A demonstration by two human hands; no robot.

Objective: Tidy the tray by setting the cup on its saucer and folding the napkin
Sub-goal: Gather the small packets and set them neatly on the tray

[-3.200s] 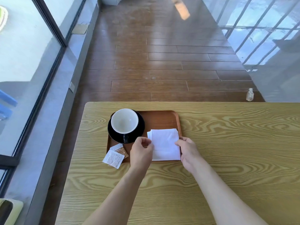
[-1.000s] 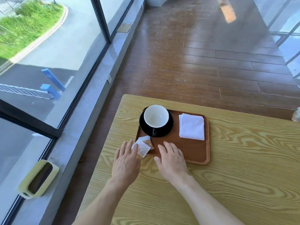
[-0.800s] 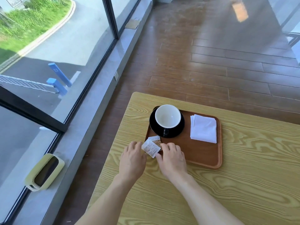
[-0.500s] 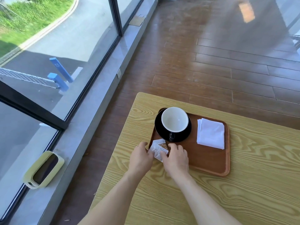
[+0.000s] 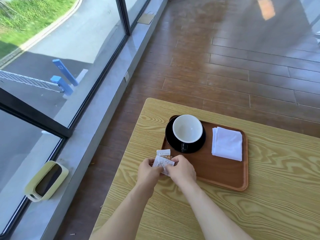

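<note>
Both hands, left hand [image 5: 149, 170] and right hand [image 5: 181, 170], now pinch the sachets [image 5: 163, 161] at the tray [image 5: 225, 177] corner, I see cup [image 5: 187, 128] already on saucer [image 5: 197, 147], napkin [image 5: 227, 143] folded, so only stray packets remain.

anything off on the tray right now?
Mostly tidy: cup sits on its saucer, napkin lies folded. Only the sachets at the tray's near-left corner look loose, overhanging the edge; both the left hand and right hand are pinching one.
</note>
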